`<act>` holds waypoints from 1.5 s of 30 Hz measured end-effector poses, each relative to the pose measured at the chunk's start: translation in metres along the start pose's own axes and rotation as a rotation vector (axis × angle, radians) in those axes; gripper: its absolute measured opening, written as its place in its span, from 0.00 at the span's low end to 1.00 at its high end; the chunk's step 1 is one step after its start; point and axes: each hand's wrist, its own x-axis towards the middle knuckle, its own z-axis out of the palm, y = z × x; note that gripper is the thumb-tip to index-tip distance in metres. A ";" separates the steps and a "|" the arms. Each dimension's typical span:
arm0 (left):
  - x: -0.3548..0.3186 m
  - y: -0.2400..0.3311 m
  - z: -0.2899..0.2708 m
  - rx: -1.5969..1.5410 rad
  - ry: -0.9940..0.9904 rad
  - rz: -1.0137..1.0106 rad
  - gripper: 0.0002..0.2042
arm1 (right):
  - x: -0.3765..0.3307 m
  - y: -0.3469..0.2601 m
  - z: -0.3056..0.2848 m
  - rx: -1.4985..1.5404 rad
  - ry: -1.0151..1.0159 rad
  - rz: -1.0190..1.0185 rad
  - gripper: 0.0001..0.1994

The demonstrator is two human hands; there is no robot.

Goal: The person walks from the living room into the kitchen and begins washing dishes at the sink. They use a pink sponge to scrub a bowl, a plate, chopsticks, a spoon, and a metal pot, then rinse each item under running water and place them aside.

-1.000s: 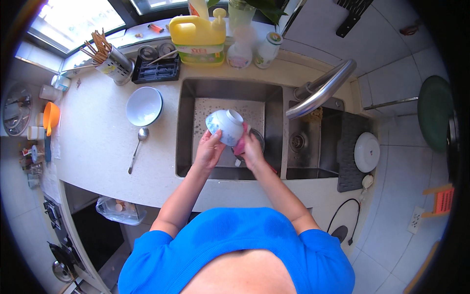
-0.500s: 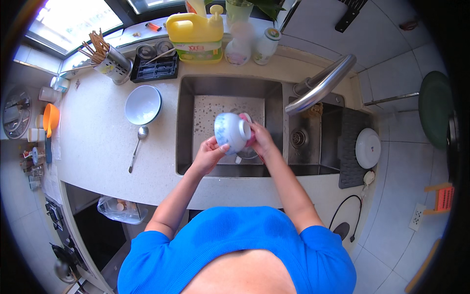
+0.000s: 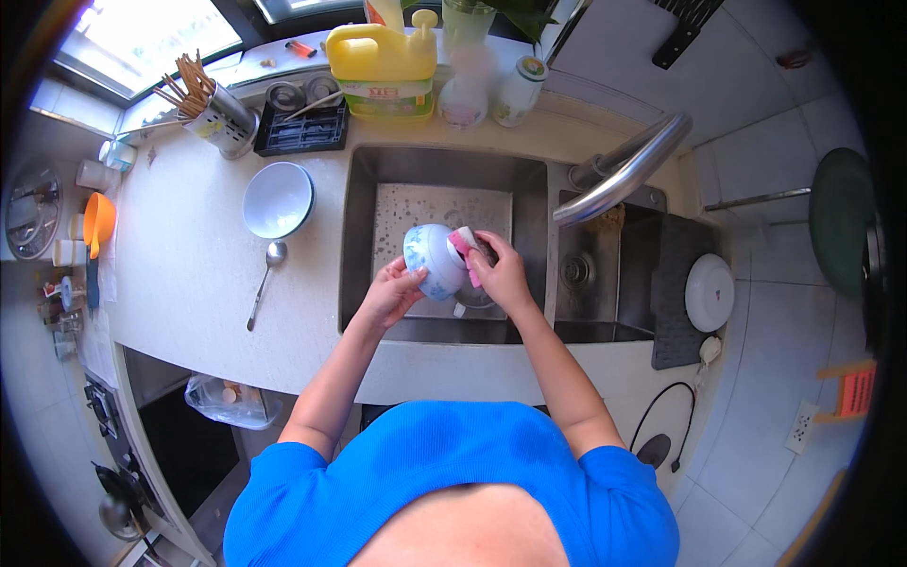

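Left hand: I see my left hand (image 3: 389, 295) wrapped around the side of the white-and-blue bowl (image 3: 433, 261), fingers curled onto its outer wall, thumb on the near side; a firm closed hold.
Right hand: my right hand (image 3: 501, 276) is pinched shut on a pink sponge (image 3: 465, 253), pressing it against the bowl's right flank.
Bowl: tipped on its side between both palms, held above the sink basin (image 3: 364, 248), not resting on its floor.
Below the grip: a second dish lies on the basin floor just under my right hand, mostly hidden; I cannot tell its kind.
Left of the grip: a spoon (image 3: 265, 280) lies on the counter (image 3: 179, 283), with an empty white bowl on the counter (image 3: 277, 200) beyond it, both well apart from my hands.
Right of the grip: the tap spout (image 3: 624, 170) arcs near my right hand, not touching.
Beyond the grip: a yellow detergent jug (image 3: 381, 57) stands on the ledge behind the sink.
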 end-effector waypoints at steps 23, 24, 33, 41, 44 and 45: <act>-0.074 0.179 0.007 1.917 0.384 0.673 0.04 | -0.047 0.055 -0.061 0.014 -0.295 0.364 0.15; -0.071 0.184 -0.007 1.918 0.362 0.635 0.03 | -0.049 0.063 -0.059 0.048 -0.267 0.352 0.16; -0.058 0.175 -0.055 2.062 0.368 0.472 0.08 | -0.042 0.072 -0.063 0.418 -0.016 0.440 0.19; -0.028 0.054 0.005 1.336 0.241 0.590 0.09 | -0.042 0.055 -0.087 0.683 0.138 0.529 0.17; 0.027 -0.057 0.012 0.010 0.131 -0.684 0.16 | -0.038 0.049 -0.085 0.794 0.148 0.523 0.15; 0.050 -0.097 0.016 -0.026 0.342 -0.824 0.21 | -0.036 0.047 -0.083 0.826 0.140 0.501 0.15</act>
